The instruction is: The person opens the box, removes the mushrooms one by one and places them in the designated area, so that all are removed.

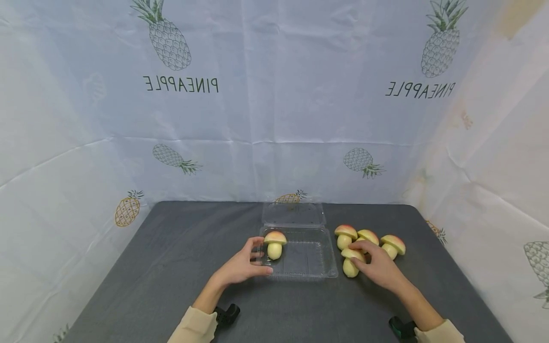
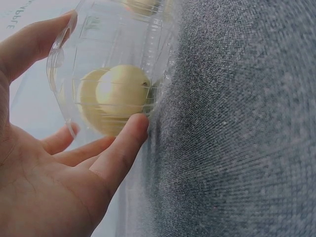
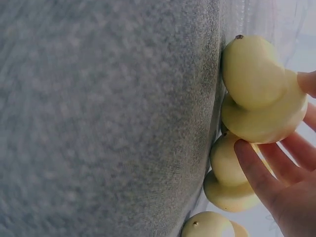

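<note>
A clear plastic container (image 1: 305, 275) with its lid (image 1: 293, 213) folded back sits mid-table. Inside its left end stands a mushroom (image 1: 275, 238) with a reddish-yellow cap and pale stem, seen through the wall in the left wrist view (image 2: 123, 89). My left hand (image 1: 242, 264) holds the container's left end, thumb and fingers spread round it. To the right of the container, my right hand (image 1: 379, 267) grips another mushroom (image 1: 350, 269) by its cap, thumb and fingers on opposite sides. In the right wrist view that mushroom (image 3: 252, 74) appears close to the tabletop, stem toward the camera.
Just behind the right hand are three more mushrooms, one at the left (image 1: 345, 234), one in the middle (image 1: 368, 235) and one at the right (image 1: 393, 244). A dark grey cloth (image 1: 171, 267) covers the table. Pineapple-print curtains (image 1: 274, 105) hang behind and at both sides.
</note>
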A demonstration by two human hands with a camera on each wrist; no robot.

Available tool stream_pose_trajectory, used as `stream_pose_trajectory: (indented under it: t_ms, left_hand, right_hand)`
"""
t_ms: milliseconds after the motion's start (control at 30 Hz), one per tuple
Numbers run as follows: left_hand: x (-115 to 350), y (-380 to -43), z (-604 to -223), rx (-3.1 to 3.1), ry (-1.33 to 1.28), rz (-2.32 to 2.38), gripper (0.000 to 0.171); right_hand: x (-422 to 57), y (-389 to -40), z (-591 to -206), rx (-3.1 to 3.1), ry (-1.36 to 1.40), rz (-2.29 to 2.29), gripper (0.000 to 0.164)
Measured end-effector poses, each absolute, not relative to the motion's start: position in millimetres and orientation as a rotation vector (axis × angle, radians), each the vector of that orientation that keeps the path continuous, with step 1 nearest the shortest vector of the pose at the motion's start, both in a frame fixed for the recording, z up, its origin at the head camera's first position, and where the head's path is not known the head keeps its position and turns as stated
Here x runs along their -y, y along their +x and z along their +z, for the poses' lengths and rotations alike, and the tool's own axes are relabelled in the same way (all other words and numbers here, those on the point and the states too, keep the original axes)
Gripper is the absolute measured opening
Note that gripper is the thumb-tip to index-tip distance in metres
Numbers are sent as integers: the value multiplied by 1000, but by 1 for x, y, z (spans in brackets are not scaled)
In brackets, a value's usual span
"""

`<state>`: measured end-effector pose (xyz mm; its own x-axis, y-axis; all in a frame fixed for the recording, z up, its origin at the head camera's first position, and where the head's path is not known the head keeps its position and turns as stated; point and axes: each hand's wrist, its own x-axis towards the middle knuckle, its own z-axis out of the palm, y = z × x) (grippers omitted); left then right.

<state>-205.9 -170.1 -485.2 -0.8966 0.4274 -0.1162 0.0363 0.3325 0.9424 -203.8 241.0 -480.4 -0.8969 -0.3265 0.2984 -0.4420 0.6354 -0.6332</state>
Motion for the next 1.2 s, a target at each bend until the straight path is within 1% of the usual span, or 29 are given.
stream_pose_trajectory:
  t_ms: [233,700,1200]
  left_hand:
    - [170,-206,-485,-2256,419,1589,92]
    - [170,-207,-486,-2252,414,1597,95]
    - [170,-206,-487,-2259,412,1590,93]
  right_hand:
    - [-243,-205,-481,2699,644,1056,30]
    - [-238,-201,-466,2728,622,950,32]
    - [-232,-199,-455,2748,627,1008,30]
